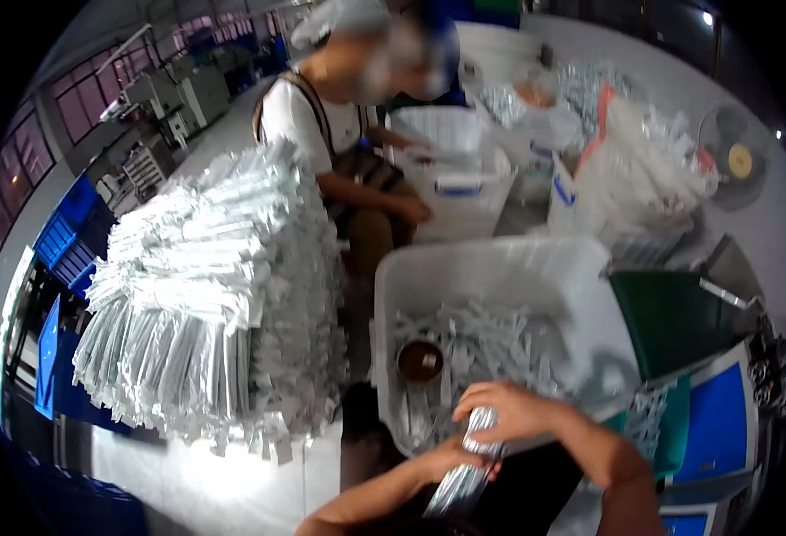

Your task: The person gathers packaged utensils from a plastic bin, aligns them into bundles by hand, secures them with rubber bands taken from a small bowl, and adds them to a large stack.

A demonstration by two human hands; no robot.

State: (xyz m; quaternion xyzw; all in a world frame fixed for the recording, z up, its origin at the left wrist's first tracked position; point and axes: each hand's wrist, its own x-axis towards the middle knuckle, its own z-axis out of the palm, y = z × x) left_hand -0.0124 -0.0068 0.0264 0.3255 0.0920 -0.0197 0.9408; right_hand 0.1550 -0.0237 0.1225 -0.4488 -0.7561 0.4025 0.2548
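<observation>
Both hands are around a bundle of shiny silver-wrapped strips (461, 485) at the near edge of a large white tub. My left hand (451, 460) grips the bundle around its middle from the left. Higher up, my right hand (509, 412) closes over the bundle's upper end. Inside the white tub (491, 268) lie many loose pale strips (491, 344) and a round brown container (420, 361) with a small light piece in it.
A tall stack of silver-wrapped bundles (205, 277) stands at the left. A seated co-worker (321, 125) is beyond it, by another white tub (460, 205). At right are a dark green chute (665, 317), a blue-panelled machine (717, 420), a large sack (621, 170) and a fan (739, 161).
</observation>
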